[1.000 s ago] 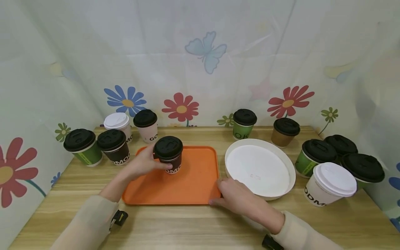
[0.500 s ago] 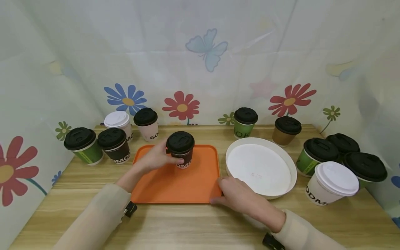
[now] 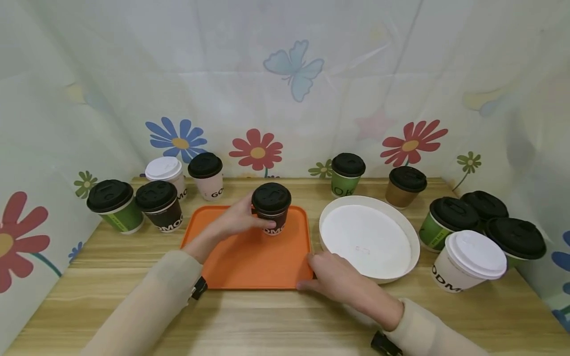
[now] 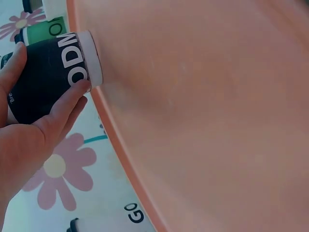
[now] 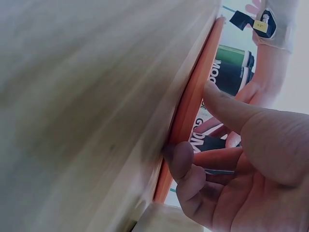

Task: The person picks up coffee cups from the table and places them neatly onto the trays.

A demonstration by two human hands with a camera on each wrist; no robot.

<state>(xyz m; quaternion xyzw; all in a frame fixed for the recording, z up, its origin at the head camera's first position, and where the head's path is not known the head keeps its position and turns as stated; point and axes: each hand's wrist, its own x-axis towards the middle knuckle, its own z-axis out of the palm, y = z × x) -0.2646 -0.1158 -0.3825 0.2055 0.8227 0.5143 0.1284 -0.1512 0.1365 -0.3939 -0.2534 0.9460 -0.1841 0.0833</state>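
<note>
My left hand (image 3: 240, 218) grips a dark brown paper coffee cup (image 3: 272, 199) with a black lid, its thumb and fingers around the cup's side. The upright cup is over the far right part of an orange tray (image 3: 249, 269); whether its base touches the tray I cannot tell. In the left wrist view the cup (image 4: 43, 79) shows white lettering and a pale base band. My right hand (image 3: 340, 282) holds the tray's near right corner. The right wrist view shows that thumb over the rim (image 5: 195, 99) and the fingers curled at the tray's underside.
Several lidded cups stand at the left, including a green cup (image 3: 118, 210) and another dark cup (image 3: 160, 207). A round white dish (image 3: 367, 242) lies right of the tray. Beyond it are a brown cup (image 3: 404, 188), a white-lidded cup (image 3: 467, 262) and several green ones.
My left hand has carried the dark coffee cup to the right and slightly away from me, across the tray. The right hand stays at the tray's corner.
</note>
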